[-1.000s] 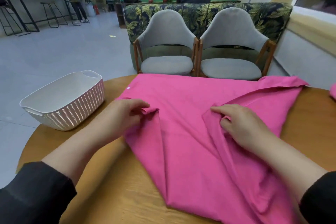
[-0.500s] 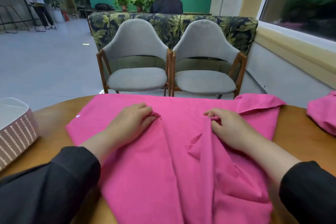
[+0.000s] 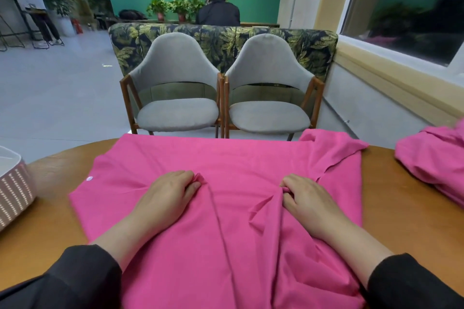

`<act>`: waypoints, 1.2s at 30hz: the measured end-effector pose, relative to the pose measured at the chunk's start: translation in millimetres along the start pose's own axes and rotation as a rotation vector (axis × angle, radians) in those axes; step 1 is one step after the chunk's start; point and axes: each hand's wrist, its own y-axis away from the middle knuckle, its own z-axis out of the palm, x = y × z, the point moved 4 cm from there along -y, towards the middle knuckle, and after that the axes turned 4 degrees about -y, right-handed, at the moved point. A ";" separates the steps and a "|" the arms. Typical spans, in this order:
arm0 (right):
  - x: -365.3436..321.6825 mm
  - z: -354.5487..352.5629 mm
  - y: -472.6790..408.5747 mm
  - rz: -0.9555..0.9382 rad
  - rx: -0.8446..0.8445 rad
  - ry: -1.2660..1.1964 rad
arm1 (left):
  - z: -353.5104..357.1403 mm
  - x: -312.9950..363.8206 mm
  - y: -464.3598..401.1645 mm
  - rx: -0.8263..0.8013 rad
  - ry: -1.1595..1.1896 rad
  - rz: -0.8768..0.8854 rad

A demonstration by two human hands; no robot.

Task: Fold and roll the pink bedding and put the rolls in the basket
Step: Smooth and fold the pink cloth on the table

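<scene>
A large pink bedding sheet (image 3: 236, 163) lies spread over the round wooden table (image 3: 401, 208), with creases running toward me. My left hand (image 3: 168, 190) lies on its middle left and pinches a small fold of cloth at the fingertips. My right hand (image 3: 306, 198) lies on its middle right, fingers curled round a bunched ridge of the cloth. A white button (image 3: 89, 178) shows near the sheet's left edge. The white perforated basket (image 3: 13, 188) stands at the table's far left, partly out of view.
A second heap of pink bedding (image 3: 434, 165) lies at the table's right edge. Two grey chairs (image 3: 175, 88) stand just past the table, with a leaf-patterned sofa back behind them. A person sits beyond it; another stands far left.
The view has swung right and up, so the basket slid to the left edge and the second pink heap came in. Both hands carried their folds of cloth farther away from me.
</scene>
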 end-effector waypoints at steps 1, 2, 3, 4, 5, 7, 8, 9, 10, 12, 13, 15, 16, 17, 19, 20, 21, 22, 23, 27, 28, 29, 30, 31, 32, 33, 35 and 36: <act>0.3 -2.5 8.5 0.020 0.004 0.008 | -1.8 6.1 6.6 0.005 -0.007 0.001; 0.6 -4.6 16.5 0.032 0.007 0.012 | -3.8 12.1 13.2 0.014 -0.014 0.007; 0.2 -7.0 24.8 0.044 0.006 0.017 | -6.0 18.3 19.7 0.025 -0.021 0.016; -0.3 -8.9 33.1 0.053 0.004 0.025 | -7.8 24.0 26.5 0.034 -0.029 0.023; -2.2 -11.5 41.6 0.061 0.002 0.033 | -10.2 30.1 33.2 0.041 -0.035 0.029; -5.1 -16.0 59.5 0.080 0.001 0.041 | -13.4 40.9 46.9 0.047 -0.038 0.030; -6.3 -18.0 69.0 0.093 -0.005 0.049 | -15.0 46.4 53.9 0.053 -0.038 0.028; -7.4 -20.3 78.9 0.108 -0.012 0.058 | -16.4 52.1 61.0 0.062 -0.039 0.027; -8.6 -22.6 88.6 0.117 -0.014 0.065 | -18.1 57.9 68.0 0.068 -0.037 0.026; -10.5 -26.8 106.8 0.122 -0.015 0.074 | -20.6 69.1 81.4 0.068 -0.030 0.029; -11.3 -28.2 115.2 0.122 -0.018 0.076 | -21.8 75.0 88.2 0.069 -0.028 0.033; -12.4 -30.9 131.3 0.119 -0.020 0.074 | -24.6 86.4 102.0 0.076 -0.039 0.030; -13.6 -32.7 139.2 0.117 -0.022 0.075 | -26.4 91.9 109.0 0.081 -0.052 0.026; -14.3 -33.7 147.0 0.112 -0.023 0.077 | -28.1 97.4 115.9 0.084 -0.064 0.023; -16.4 -36.0 162.3 0.103 -0.023 0.070 | -31.8 107.4 129.0 0.073 -0.063 0.010; -17.1 -37.1 168.9 0.105 -0.027 0.068 | -34.3 112.0 134.3 0.056 -0.050 0.000; -17.0 -37.9 173.6 0.108 -0.038 0.059 | -37.3 115.9 137.7 0.038 -0.030 -0.011; -18.2 -41.1 175.5 0.115 -0.051 0.027 | -42.5 118.4 137.9 0.021 0.003 -0.036; -18.1 -45.6 174.1 0.121 -0.050 -0.027 | -48.7 117.2 134.6 0.011 0.056 -0.082; -23.3 -82.4 134.3 0.115 0.102 -0.122 | -85.4 94.1 86.0 0.105 0.214 -0.280; -26.4 -93.6 117.6 0.105 0.152 -0.120 | -96.2 87.0 65.6 0.153 0.228 -0.301; -28.6 -103.6 98.8 0.106 0.197 -0.111 | -104.7 79.2 43.7 0.185 0.230 -0.321; -28.8 -111.3 78.6 0.121 0.231 -0.095 | -109.5 69.2 21.4 0.196 0.213 -0.343; -25.8 -115.3 57.6 0.146 0.243 -0.087 | -109.8 56.3 1.2 0.192 0.177 -0.372; -20.9 -115.9 37.7 0.178 0.237 -0.077 | -106.6 39.6 -15.5 0.180 0.119 -0.397; -12.4 -111.5 20.6 0.217 0.215 -0.071 | -98.6 19.5 -27.5 0.159 0.058 -0.416; 12.3 -93.7 -0.6 0.308 0.134 -0.084 | -74.8 -20.1 -34.3 0.049 -0.048 -0.466; 24.3 -82.3 -3.7 0.347 0.078 -0.097 | -61.7 -35.6 -29.8 -0.055 -0.090 -0.500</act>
